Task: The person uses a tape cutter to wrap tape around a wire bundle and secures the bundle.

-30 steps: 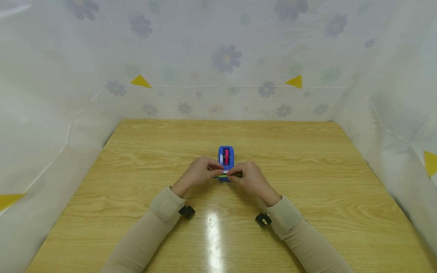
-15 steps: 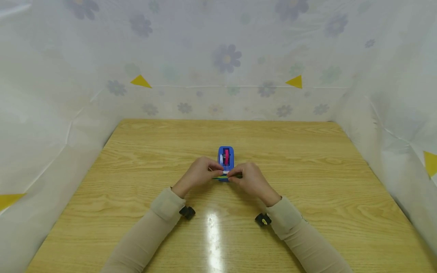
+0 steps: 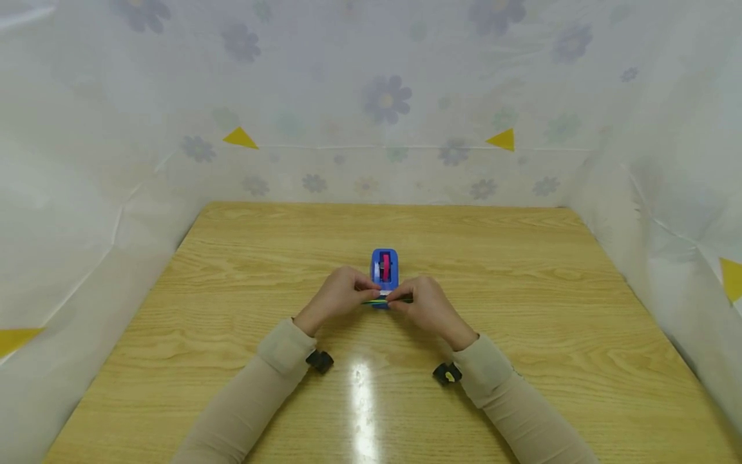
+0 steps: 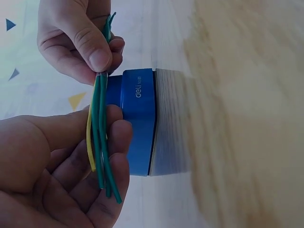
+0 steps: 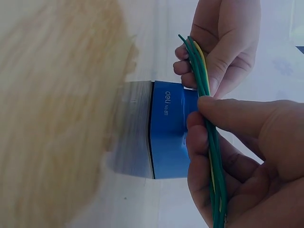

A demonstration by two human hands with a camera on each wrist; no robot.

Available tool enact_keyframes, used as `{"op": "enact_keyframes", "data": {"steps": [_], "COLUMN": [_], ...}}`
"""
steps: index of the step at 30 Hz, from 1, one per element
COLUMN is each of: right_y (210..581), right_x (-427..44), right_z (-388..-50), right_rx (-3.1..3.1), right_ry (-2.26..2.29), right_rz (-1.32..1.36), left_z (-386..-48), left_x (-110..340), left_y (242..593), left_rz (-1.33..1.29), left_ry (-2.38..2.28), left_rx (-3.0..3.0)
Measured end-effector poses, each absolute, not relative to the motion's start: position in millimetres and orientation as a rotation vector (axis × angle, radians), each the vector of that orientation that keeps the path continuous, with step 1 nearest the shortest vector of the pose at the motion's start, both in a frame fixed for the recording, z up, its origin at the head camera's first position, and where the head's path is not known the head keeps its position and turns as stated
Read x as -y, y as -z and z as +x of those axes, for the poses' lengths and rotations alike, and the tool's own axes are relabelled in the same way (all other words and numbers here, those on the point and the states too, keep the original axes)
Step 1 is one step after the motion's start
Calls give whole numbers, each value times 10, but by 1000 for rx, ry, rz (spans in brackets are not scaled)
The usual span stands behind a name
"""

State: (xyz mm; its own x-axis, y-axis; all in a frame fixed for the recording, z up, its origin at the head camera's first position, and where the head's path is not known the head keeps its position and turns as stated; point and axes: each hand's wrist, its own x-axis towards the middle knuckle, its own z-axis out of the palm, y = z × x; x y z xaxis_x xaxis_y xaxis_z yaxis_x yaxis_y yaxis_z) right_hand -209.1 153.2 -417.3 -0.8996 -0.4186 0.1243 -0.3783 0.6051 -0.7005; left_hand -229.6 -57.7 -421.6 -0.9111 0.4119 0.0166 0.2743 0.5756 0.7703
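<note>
A bundle of thin green and yellow wires (image 4: 100,128) stretches between both hands, just in front of a blue tape dispenser (image 3: 385,269). My left hand (image 3: 343,293) holds the bundle at its left part, with loose wire ends lying over the fingers in the left wrist view. With thumb and fingertips, my right hand (image 3: 426,303) pinches the same bundle; its thumb (image 5: 232,111) presses on the wires in the right wrist view. A small greyish patch, perhaps tape, shows on the bundle beside that thumb. A pink tape core (image 3: 385,267) sits in the dispenser.
The dispenser stands on a wood-grain table (image 3: 493,258). Pale flowered sheeting (image 3: 313,96) hangs behind the table and along both sides, with yellow triangles (image 3: 501,140) on it. Small black devices (image 3: 319,361) are strapped at both wrists.
</note>
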Motion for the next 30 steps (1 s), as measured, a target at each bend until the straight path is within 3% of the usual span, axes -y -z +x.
{"op": "enact_keyframes", "data": {"steps": [30], "right_y": [4115], "right_x": [-1549], "right_z": [-2064], "right_rx": [-2602], "right_ry": [1193], "right_rz": [-776], "left_z": [-2318], "left_x": [593], "left_y": [4173], "left_rz": [564], "left_ry": [-1223], "left_rx": [-2618]}}
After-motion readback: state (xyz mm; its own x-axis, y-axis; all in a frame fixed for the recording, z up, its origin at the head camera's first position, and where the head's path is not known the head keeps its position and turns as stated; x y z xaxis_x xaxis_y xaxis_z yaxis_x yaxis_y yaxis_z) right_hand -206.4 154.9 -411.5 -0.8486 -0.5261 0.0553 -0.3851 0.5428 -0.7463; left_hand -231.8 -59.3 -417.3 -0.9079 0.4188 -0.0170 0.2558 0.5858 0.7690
